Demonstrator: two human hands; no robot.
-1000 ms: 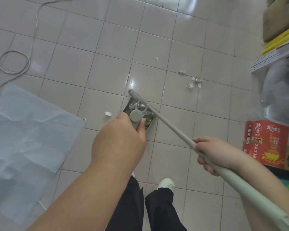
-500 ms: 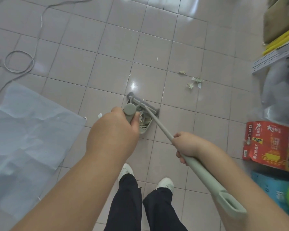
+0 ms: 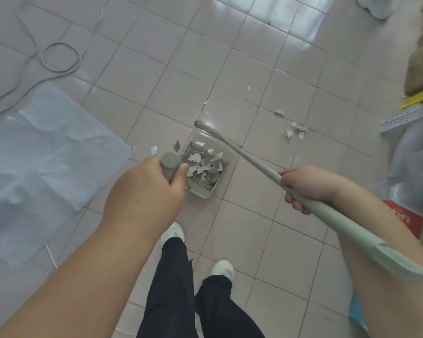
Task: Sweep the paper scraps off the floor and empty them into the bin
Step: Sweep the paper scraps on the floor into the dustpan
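Grey-green plastic dustpan [image 3: 206,175] on pale floor tiles [image 3: 266,240], loaded with torn paper scraps [image 3: 202,164]. Left hand [image 3: 147,191] fingers curled round upright dustpan handle [image 3: 169,164]. Right hand [image 3: 303,185] grips long grey-green broom handle [image 3: 259,167]. Loose scraps [image 3: 294,130] on tiles beyond, right of pan.

Left hand [image 3: 147,191] gripping scrap-filled dustpan [image 3: 206,170] handle, right hand [image 3: 305,185] round broom [image 3: 254,164] pole, above tiled floor [image 3: 181,89].

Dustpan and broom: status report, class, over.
Left hand grips dustpan handle, right hand grips broom. Scraps loaded. Loose scraps remain beyond.
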